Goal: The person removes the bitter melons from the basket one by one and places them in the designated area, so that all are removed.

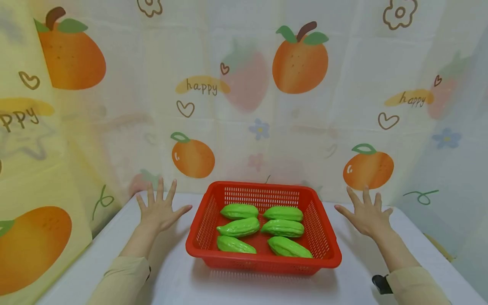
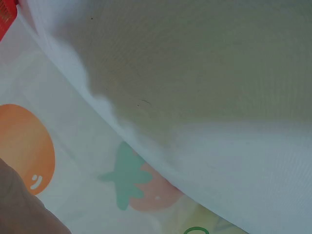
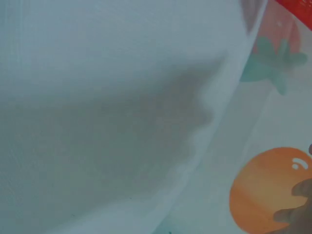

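Observation:
A red plastic basket (image 1: 263, 263) with slotted walls stands on the white table. Inside it lie several light green, ridged gourds that look like bitter melons (image 1: 282, 228), in two columns. To the left of the basket my left hand (image 1: 158, 212) is held up with fingers spread, holding nothing. My right hand (image 1: 367, 218) is on the other side, its fingers also spread and nothing in them. Both hands are apart from the basket. Only an edge of the left hand (image 2: 24, 209) and some fingers of the right hand (image 3: 300, 209) show in the wrist views.
The white table (image 1: 171, 279) reaches back to a curtain (image 1: 244, 140) printed with oranges, strawberries and the word "happy". More of this printed cloth hangs along the left side. A black strap piece (image 1: 381, 284) shows at the right sleeve.

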Demonstrator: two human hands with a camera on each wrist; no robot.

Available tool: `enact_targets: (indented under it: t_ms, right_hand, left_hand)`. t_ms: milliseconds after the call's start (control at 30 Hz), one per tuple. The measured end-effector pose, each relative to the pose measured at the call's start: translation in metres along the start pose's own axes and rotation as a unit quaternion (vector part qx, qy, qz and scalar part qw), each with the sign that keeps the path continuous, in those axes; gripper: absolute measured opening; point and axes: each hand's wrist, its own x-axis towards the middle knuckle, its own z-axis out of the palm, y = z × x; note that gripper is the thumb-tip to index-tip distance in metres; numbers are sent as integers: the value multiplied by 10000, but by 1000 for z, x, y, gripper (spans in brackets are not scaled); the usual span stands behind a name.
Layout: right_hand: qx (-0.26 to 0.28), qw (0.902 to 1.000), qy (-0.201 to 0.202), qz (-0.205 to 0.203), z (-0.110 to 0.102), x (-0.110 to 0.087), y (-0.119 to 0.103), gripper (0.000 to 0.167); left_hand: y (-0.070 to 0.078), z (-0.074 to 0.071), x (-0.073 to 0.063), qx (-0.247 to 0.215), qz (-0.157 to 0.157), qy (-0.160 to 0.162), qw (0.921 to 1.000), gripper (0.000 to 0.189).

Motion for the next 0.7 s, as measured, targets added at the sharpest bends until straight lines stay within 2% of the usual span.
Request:
enact_targets:
  t_ms: [233, 333, 400, 433, 467, 500, 567, 633, 667, 700]
  right_hand:
    - [62, 9999, -88, 43, 3, 0, 5, 96]
    - [121, 9999, 32, -25, -5, 3, 4, 93]
    - [285, 9991, 248, -202, -14, 5, -2, 90]
    - [404, 9979, 379, -325, -19, 7, -6, 87]
    - [571, 9962, 489, -439, -26, 10, -12, 85]
    - [784, 9937, 588, -539, -33, 12, -19, 81]
    - [1237, 9873, 714, -692, -48, 17, -36, 74]
    - [1694, 9807, 666, -718, -61, 21, -55, 67]
    - [1919, 9772, 577, -702, -67, 24, -66, 65]
    - [2120, 9736, 486, -699, -71, 26, -77, 62]
  left_hand:
    - [-2, -1, 3, -219, -53, -12, 9997, 99]
    - [1, -6, 6, -624, -211, -214, 9976, 98]
    - [5, -13, 7, -1213, -279, -451, 9912, 96]
    - [8, -17, 6, -1654, -303, -614, 9838, 95]
    - [11, -21, 6, -2183, -301, -791, 9722, 93]
    - [15, -24, 6, -2704, -294, -994, 9571, 92]
    - [23, -29, 5, -3706, -269, -1377, 9181, 87]
    - [32, -32, 4, -4370, -286, -1723, 8823, 79]
    - [35, -33, 3, -4553, -280, -1855, 8704, 75]
    - [38, -33, 3, -4663, -296, -1940, 8626, 71]
